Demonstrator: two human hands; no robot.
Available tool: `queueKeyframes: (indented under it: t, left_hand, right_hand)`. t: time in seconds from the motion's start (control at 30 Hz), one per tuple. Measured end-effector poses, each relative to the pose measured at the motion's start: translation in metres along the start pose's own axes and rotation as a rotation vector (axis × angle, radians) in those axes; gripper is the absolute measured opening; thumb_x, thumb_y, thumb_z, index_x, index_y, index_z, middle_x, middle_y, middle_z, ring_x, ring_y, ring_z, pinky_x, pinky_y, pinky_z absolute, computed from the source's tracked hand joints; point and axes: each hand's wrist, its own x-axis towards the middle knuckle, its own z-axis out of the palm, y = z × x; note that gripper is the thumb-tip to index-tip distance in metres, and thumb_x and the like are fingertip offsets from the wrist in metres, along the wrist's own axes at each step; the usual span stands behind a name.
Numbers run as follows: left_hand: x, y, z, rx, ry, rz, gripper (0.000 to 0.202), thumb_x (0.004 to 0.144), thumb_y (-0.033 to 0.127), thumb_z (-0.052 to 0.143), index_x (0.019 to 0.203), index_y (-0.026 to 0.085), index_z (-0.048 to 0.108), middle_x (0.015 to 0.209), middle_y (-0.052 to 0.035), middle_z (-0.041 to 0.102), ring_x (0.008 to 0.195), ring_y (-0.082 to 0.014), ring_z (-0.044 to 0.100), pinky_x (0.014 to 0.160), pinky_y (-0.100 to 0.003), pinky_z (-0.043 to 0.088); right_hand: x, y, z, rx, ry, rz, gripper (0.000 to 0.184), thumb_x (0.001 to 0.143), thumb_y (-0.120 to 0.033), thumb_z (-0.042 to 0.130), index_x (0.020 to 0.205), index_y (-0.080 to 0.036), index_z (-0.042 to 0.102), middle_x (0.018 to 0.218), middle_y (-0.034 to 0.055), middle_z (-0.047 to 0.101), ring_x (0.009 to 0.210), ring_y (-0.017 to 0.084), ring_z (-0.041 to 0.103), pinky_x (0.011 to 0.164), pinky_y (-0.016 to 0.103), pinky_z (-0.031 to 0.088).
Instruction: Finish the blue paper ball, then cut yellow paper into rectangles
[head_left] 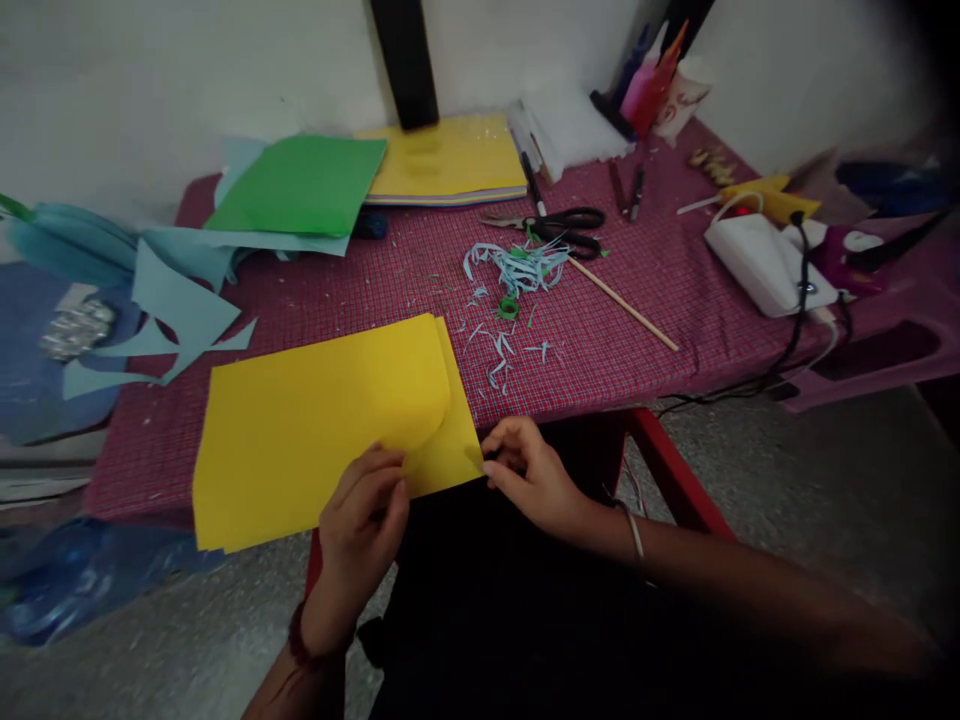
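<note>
Yellow paper sheets lie at the table's front edge, their near side reaching past it. The top sheet is lifted and curled at its right end, showing another yellow sheet beneath. My left hand pinches the near edge of that curled top sheet, thumb against fingers. At the lower right corner of the sheet beneath, my right hand has its thumb and fingers closed on the paper. Behind the sheets lie thin light blue paper strips, a small green paper coil and black-handled scissors.
A wooden stick lies right of the strips. Green paper and a yellow paper stack lie at the back. Blue paper scraps are at left. A white box with cables stands at right, bottles behind.
</note>
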Motion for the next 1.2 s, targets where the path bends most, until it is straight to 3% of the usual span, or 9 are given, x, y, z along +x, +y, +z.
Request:
queueKeyframes:
  t: [0.1, 0.2, 0.3, 0.5, 0.77, 1.0, 1.2]
  left_hand:
    - [-0.001, 0.001, 0.001, -0.002, 0.016, 0.061, 0.019, 0.08, 0.001, 0.059, 0.091, 0.017, 0.061, 0.099, -0.0069, 0.067, 0.104, -0.0202, 0.063, 0.097, -0.042, 0.052]
    - [-0.002, 0.0, 0.001, 0.049, -0.039, 0.176, 0.025, 0.078, 0.001, 0.062, 0.097, 0.016, 0.061, 0.101, -0.0083, 0.067, 0.103, -0.0213, 0.062, 0.097, -0.045, 0.051]
    - [-0.002, -0.003, 0.001, 0.114, -0.154, 0.303, 0.028, 0.077, 0.004, 0.066, 0.102, 0.015, 0.061, 0.104, -0.0094, 0.068, 0.101, -0.0222, 0.062, 0.099, -0.051, 0.047]
    - [-0.001, -0.005, 0.0, 0.132, -0.159, 0.31, 0.03, 0.077, 0.013, 0.072, 0.105, 0.014, 0.06, 0.107, -0.0115, 0.067, 0.102, -0.0234, 0.061, 0.099, -0.053, 0.045]
    - [-0.001, -0.005, 0.002, 0.1, -0.16, 0.284, 0.028, 0.078, 0.012, 0.07, 0.104, 0.016, 0.06, 0.106, -0.0102, 0.067, 0.104, -0.0232, 0.061, 0.099, -0.051, 0.046]
    - [-0.001, -0.011, 0.003, -0.076, -0.087, 0.147, 0.024, 0.08, 0.006, 0.065, 0.1, 0.019, 0.063, 0.097, -0.0052, 0.068, 0.098, -0.0183, 0.062, 0.094, -0.043, 0.05]
    - [0.001, -0.007, 0.003, -0.105, -0.034, -0.017, 0.013, 0.082, 0.007, 0.062, 0.089, 0.018, 0.063, 0.09, -0.0048, 0.066, 0.088, -0.0154, 0.063, 0.077, -0.031, 0.054]
  right_hand:
    - [0.001, -0.014, -0.001, -0.001, -0.158, -0.045, 0.014, 0.091, -0.031, 0.052, 0.101, -0.02, 0.053, 0.098, 0.0033, 0.056, 0.074, 0.011, 0.059, 0.068, 0.027, 0.048]
    - [0.009, -0.026, 0.001, 0.167, -0.355, 0.129, 0.031, 0.094, -0.045, 0.042, 0.095, -0.018, 0.058, 0.1, 0.0064, 0.058, 0.078, 0.013, 0.063, 0.064, 0.026, 0.049]
    - [0.018, -0.03, 0.005, 0.268, -0.421, 0.275, 0.037, 0.092, -0.049, 0.045, 0.091, -0.016, 0.061, 0.093, 0.0066, 0.063, 0.08, 0.014, 0.063, 0.062, 0.025, 0.049]
    - [0.026, -0.023, 0.009, 0.185, -0.338, 0.37, 0.019, 0.082, -0.032, 0.063, 0.073, -0.016, 0.062, 0.069, 0.0002, 0.063, 0.064, 0.011, 0.059, 0.059, 0.023, 0.046]
    - [0.024, -0.015, 0.015, 0.192, -0.212, 0.34, 0.03, 0.073, -0.038, 0.072, 0.061, -0.017, 0.054, 0.057, -0.0048, 0.053, 0.051, 0.007, 0.045, 0.053, 0.022, 0.037]
    - [0.018, -0.016, 0.016, 0.284, -0.195, 0.261, 0.035, 0.077, -0.047, 0.067, 0.067, -0.018, 0.052, 0.061, -0.0032, 0.056, 0.057, 0.008, 0.054, 0.057, 0.023, 0.043]
    - [0.013, -0.009, 0.025, 0.342, -0.095, 0.213, 0.023, 0.079, -0.031, 0.065, 0.084, -0.022, 0.045, 0.069, -0.0065, 0.053, 0.056, 0.008, 0.056, 0.055, 0.023, 0.05]
